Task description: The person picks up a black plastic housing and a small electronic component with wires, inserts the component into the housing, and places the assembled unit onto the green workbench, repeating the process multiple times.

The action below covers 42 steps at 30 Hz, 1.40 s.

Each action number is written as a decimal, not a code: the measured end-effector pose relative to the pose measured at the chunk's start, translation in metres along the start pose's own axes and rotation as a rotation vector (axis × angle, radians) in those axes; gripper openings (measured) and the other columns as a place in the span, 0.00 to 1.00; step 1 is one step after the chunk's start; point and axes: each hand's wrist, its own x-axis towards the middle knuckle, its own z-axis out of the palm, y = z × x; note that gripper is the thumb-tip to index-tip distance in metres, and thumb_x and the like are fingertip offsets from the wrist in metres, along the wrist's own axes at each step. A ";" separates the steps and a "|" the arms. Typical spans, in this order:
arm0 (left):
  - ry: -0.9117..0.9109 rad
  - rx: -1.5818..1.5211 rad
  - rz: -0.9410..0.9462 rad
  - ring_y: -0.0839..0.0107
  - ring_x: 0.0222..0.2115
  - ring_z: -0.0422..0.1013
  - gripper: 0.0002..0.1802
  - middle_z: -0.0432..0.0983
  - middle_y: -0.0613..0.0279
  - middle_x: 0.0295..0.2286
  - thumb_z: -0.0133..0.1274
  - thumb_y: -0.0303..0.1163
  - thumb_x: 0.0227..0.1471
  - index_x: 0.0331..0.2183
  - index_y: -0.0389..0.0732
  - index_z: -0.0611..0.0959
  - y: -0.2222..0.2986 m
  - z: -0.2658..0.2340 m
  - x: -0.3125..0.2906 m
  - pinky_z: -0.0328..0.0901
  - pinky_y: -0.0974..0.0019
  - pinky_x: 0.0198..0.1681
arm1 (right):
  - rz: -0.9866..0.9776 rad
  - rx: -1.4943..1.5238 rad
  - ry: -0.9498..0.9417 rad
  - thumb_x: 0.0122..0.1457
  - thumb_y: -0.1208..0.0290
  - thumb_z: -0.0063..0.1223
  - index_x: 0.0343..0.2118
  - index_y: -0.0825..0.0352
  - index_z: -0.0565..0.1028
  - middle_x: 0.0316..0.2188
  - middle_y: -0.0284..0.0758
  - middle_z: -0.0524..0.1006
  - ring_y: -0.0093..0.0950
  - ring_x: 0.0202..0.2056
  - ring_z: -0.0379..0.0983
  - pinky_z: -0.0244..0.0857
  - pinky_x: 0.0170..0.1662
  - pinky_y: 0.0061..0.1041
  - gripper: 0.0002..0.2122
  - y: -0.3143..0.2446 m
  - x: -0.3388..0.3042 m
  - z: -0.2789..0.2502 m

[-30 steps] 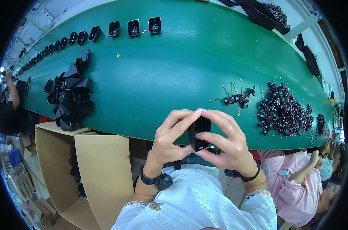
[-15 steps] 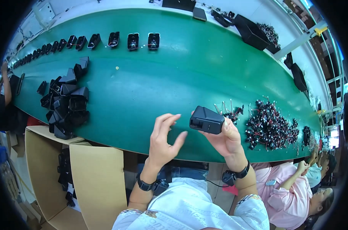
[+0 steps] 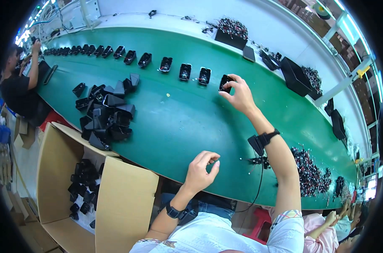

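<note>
At the right end of a row of black plastic housings (image 3: 185, 72) on the green table, my right hand (image 3: 241, 96) reaches out with thumb and fingers closed round one more black housing (image 3: 224, 81). That housing stands on or just over the tabletop, its open side up; the fingers cover part of it. My left hand (image 3: 201, 172) hovers above the near table edge, fingers curved and apart from the thumb, with nothing in it. To the left lies a heap of black housings (image 3: 103, 110). Near my right forearm is a pile of small wired parts (image 3: 311, 170).
A cardboard box (image 3: 126, 202) with black parts inside stands at the near left, against the green table (image 3: 191, 139). Black bins (image 3: 296, 76) line the far side. A co-worker (image 3: 20, 86) is at the far left; other people sit at the lower right.
My right hand has carried the black housing away from my body to the row's end and turned it open side up. My left hand stays near the table edge. The view has shifted.
</note>
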 end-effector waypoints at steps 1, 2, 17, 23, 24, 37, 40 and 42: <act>-0.005 -0.008 0.007 0.66 0.32 0.78 0.08 0.80 0.56 0.34 0.59 0.24 0.53 0.38 0.35 0.84 -0.002 0.002 0.000 0.71 0.66 0.37 | 0.061 -0.042 -0.033 0.50 0.63 0.71 0.35 0.65 0.83 0.59 0.44 0.73 0.45 0.58 0.69 0.64 0.61 0.40 0.14 0.011 0.009 0.008; -0.010 -0.016 0.012 0.66 0.31 0.78 0.08 0.80 0.56 0.33 0.59 0.23 0.53 0.37 0.35 0.84 -0.002 0.004 0.000 0.71 0.66 0.36 | 0.123 -0.085 -0.068 0.49 0.62 0.72 0.34 0.65 0.84 0.58 0.43 0.73 0.45 0.58 0.69 0.64 0.61 0.40 0.13 0.018 0.015 0.014; -0.010 -0.062 -0.030 0.60 0.35 0.78 0.07 0.80 0.55 0.33 0.59 0.25 0.53 0.36 0.36 0.83 0.007 -0.008 0.008 0.72 0.61 0.41 | 0.034 0.062 -0.300 0.52 0.62 0.68 0.44 0.65 0.77 0.59 0.47 0.72 0.48 0.61 0.67 0.62 0.63 0.43 0.19 -0.012 -0.036 -0.039; 0.763 0.904 -0.040 0.38 0.61 0.56 0.31 0.64 0.43 0.58 0.62 0.39 0.48 0.54 0.43 0.75 0.015 -0.105 0.091 0.53 0.36 0.62 | 0.156 -0.152 -0.473 0.52 0.62 0.68 0.47 0.67 0.76 0.56 0.44 0.74 0.47 0.57 0.69 0.64 0.60 0.43 0.21 -0.073 -0.164 -0.143; 0.777 0.942 -0.159 0.32 0.65 0.46 0.38 0.55 0.41 0.63 0.63 0.44 0.48 0.59 0.44 0.71 0.002 -0.123 0.102 0.46 0.29 0.63 | 0.154 -0.150 -0.472 0.52 0.62 0.68 0.47 0.67 0.76 0.56 0.44 0.74 0.47 0.57 0.69 0.64 0.60 0.43 0.21 -0.071 -0.183 -0.148; 0.643 1.089 -0.308 0.50 0.60 0.60 0.29 0.66 0.56 0.57 0.67 0.35 0.45 0.51 0.43 0.81 -0.034 -0.133 0.097 0.60 0.44 0.59 | 0.284 -0.067 0.004 0.55 0.74 0.63 0.51 0.66 0.77 0.51 0.44 0.76 0.46 0.51 0.71 0.66 0.55 0.40 0.19 -0.080 -0.268 -0.113; 0.511 1.028 -0.290 0.49 0.55 0.65 0.29 0.68 0.55 0.55 0.66 0.28 0.44 0.51 0.44 0.81 -0.056 -0.104 0.089 0.63 0.50 0.57 | 0.312 -0.037 -0.023 0.55 0.73 0.64 0.48 0.66 0.78 0.47 0.42 0.77 0.44 0.48 0.72 0.68 0.51 0.38 0.17 -0.073 -0.270 -0.095; 0.434 0.946 -0.226 0.49 0.53 0.66 0.29 0.69 0.54 0.54 0.66 0.27 0.44 0.51 0.44 0.81 -0.044 -0.089 0.075 0.64 0.51 0.57 | 0.349 -0.003 -0.027 0.55 0.72 0.64 0.47 0.66 0.79 0.45 0.42 0.77 0.44 0.47 0.72 0.68 0.51 0.38 0.16 -0.079 -0.271 -0.099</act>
